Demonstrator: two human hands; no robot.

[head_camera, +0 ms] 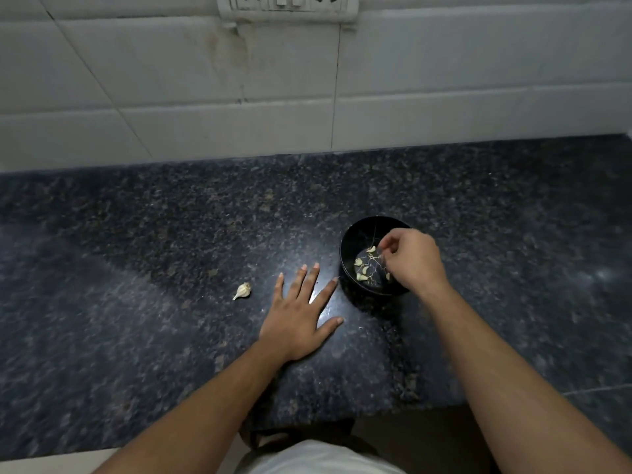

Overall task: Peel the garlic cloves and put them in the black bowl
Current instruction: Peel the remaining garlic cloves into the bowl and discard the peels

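Dropping a clove into the black bowl, one unpeeled piece of garlic waiting

Several pale peeled garlic cloves point(364, 268) lie on the floor of the black bowl point(349, 244), which stands on the dark speckled tabletop point(171, 234) right of centre. The right hand point(413, 260) hangs over the bowl's right side with its fingers point(388, 244) curled together above the cloves; whether they are pinching a clove or have let one go cannot be told. The left hand point(301, 313) lies flat on the tabletop just left of the bowl, fingers spread. Further left sits a small unpeeled garlic piece point(242, 291) with its papery skin and stalk. The placing step looks nearly over; the next move would call for reaching left to that piece and stripping its skin.
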